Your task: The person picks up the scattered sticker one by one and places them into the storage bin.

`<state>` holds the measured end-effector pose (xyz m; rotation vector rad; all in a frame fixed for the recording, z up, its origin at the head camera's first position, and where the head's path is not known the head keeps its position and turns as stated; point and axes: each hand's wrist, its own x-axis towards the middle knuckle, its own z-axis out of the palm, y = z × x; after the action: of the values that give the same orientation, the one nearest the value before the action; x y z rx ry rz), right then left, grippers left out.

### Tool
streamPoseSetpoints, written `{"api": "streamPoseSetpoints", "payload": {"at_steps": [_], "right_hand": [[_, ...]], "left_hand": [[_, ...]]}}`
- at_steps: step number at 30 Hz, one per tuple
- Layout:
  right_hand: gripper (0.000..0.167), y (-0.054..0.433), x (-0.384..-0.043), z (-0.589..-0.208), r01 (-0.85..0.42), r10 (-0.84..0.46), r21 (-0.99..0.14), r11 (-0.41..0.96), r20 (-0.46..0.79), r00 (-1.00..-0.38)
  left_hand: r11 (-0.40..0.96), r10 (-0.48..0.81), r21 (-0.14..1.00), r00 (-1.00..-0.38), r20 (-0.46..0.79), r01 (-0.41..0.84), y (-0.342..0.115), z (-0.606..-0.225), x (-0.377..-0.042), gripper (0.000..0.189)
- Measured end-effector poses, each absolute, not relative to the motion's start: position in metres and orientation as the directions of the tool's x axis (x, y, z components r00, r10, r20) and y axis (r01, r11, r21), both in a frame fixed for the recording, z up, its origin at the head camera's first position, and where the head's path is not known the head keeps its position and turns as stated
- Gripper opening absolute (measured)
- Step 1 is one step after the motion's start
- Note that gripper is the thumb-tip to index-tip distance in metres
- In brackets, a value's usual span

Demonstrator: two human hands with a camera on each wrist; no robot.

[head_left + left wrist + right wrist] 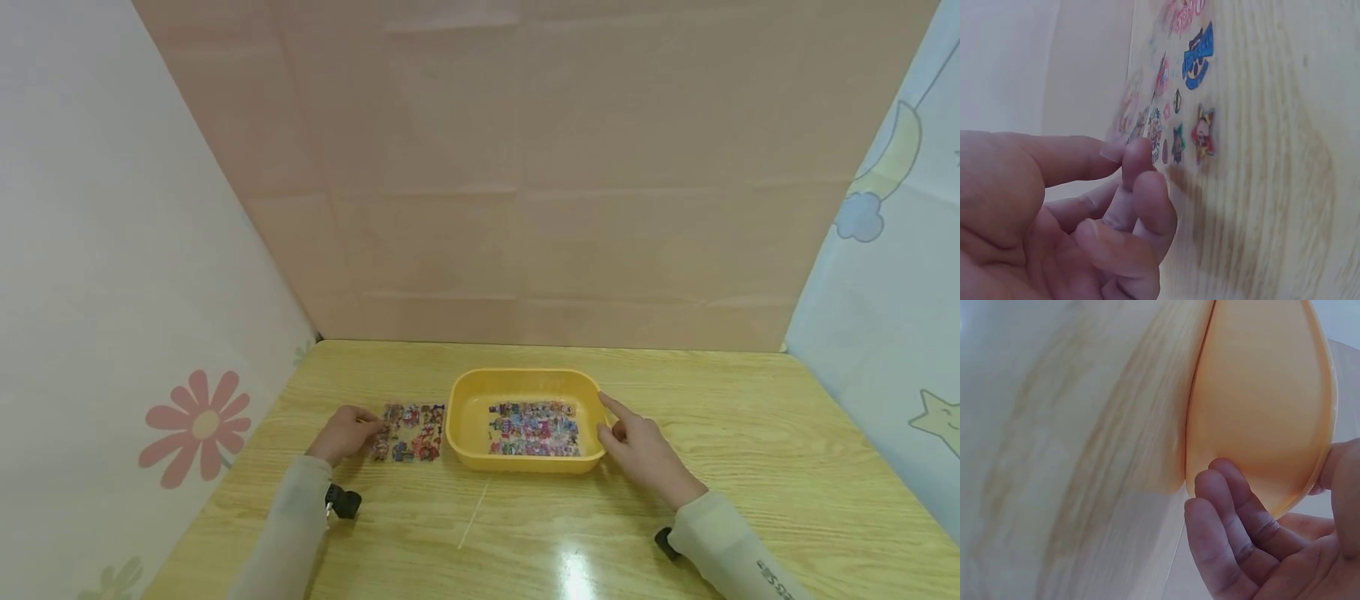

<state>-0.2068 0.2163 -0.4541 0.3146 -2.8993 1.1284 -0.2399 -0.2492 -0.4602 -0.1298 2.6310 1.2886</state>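
Observation:
A clear sheet of colourful cartoon stickers [411, 433] lies on the table left of a yellow plastic basin [525, 463]. My left hand [350, 432] pinches the sheet's left edge between thumb and fingertip; in the left wrist view, that edge of the sticker sheet [1175, 119] shows star and badge prints. At the basin's right end, my right hand [637, 446] holds the rim. The right wrist view has several fingers [1225, 506] against the outer wall of the basin [1260, 381]. Inside the basin lie more cartoon sticker sheets [536, 429]; how many cannot be told.
The wood-grain table [712, 417] extends around the basin. A thin pale strip [473, 515] lies in front of it. A brown paper-like backdrop [525, 208] stands at the back, with printed sheets on the left wall [112, 292] and right wall [900, 317].

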Motion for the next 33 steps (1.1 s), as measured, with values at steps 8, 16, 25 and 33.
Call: {"api": "streamPoseSetpoints", "payload": {"at_steps": [8, 16, 25, 33], "right_hand": [[0.058, 0.216, -0.205, -0.454, -0.185, -0.172, -0.667, 0.722, 0.085, -0.981], [0.058, 0.216, -0.204, -0.453, -0.183, -0.171, -0.669, 0.720, 0.083, -0.982], [0.058, 0.217, -0.204, -0.453, -0.188, -0.175, -0.671, 0.717, 0.088, -0.981], [0.057, 0.216, -0.205, -0.452, -0.197, -0.180, -0.671, 0.715, 0.095, -0.979]], "left_hand": [[0.589, 0.008, 0.790, -0.977, -0.213, -0.168, -0.250, -0.462, -0.238, 0.024], [0.572, 0.004, 0.803, -0.978, -0.207, -0.168, -0.252, -0.460, -0.237, 0.027], [0.543, -0.004, 0.821, -0.978, -0.208, -0.177, -0.254, -0.452, -0.237, 0.029], [0.529, -0.016, 0.832, -0.982, -0.189, -0.168, -0.254, -0.443, -0.241, 0.030]]}}
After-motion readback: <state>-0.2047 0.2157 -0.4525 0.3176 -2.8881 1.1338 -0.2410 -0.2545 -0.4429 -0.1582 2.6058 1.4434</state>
